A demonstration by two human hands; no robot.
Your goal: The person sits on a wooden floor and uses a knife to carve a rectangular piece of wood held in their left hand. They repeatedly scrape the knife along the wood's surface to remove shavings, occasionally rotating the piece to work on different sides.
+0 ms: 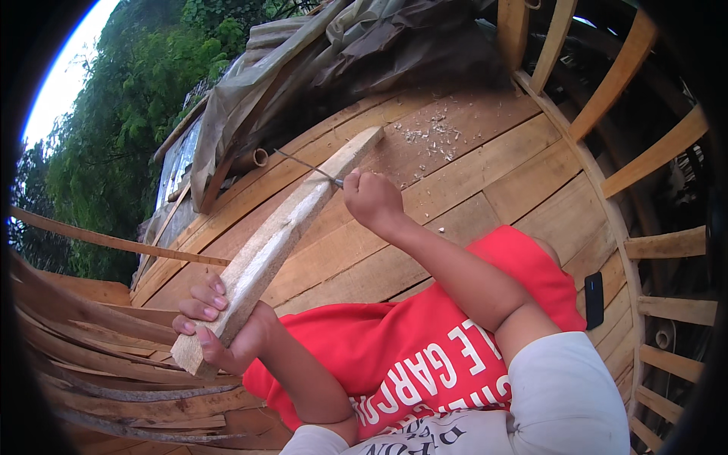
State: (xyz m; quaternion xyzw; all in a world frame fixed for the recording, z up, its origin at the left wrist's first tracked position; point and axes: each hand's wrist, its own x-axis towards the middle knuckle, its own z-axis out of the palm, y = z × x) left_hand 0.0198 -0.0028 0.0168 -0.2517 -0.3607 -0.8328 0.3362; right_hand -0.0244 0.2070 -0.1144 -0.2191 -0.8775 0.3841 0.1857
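A long, pale, squared piece of wood (277, 235) slants from the lower left up to the planks at top centre. My left hand (235, 330) is wrapped round its near end, with the thumb on one side and the fingers over the other. In my right fist (373, 199) is a knife-like tool with a thin dark blade (305, 164). The blade lies across the wood near its far end and sticks out past it to the left. Most of the tool's handle is hidden inside the fist.
Pale shavings (432, 140) are scattered on the plank floor (455, 182). A dark phone (594, 300) lies at the right, beside a slatted wooden railing (667, 243). Loose wooden strips (114, 364) are piled at the lower left. Plastic sheeting (250, 98) hangs at the back; red cloth (425, 334) covers my lap.
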